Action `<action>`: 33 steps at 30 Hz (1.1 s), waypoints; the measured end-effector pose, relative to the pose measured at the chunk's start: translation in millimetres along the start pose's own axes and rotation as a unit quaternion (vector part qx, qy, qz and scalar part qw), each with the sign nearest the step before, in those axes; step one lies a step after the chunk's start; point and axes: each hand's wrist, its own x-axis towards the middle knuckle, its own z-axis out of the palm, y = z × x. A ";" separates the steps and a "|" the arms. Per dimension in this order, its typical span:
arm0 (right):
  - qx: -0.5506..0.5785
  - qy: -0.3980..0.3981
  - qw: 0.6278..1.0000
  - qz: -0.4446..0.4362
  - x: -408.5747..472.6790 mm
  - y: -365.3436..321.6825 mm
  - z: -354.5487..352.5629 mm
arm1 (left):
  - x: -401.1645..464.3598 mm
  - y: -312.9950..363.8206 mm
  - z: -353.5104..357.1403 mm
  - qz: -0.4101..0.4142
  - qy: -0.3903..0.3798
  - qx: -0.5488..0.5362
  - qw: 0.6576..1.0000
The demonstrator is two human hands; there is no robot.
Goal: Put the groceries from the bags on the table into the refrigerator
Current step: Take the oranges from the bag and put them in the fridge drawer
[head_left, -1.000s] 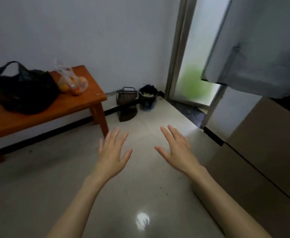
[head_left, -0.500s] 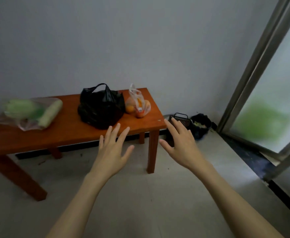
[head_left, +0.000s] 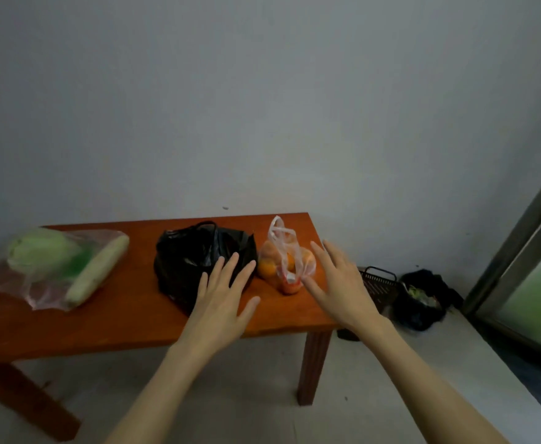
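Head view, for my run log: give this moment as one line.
left hand: open, before black plastic bag | right hand: open, beside clear fruit bag | brown wooden table: three bags unpicked

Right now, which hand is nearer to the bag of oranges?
Right. The right hand reaches in just right of the bag of oranges, its fingers at the plastic. The left hand is further left, in front of the black bag.
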 end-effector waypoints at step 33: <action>0.482 -0.089 0.760 0.427 266.2 185.9 172.9 | 338.6 -64.9 156.3 -0.424 -0.003 -0.677 0.602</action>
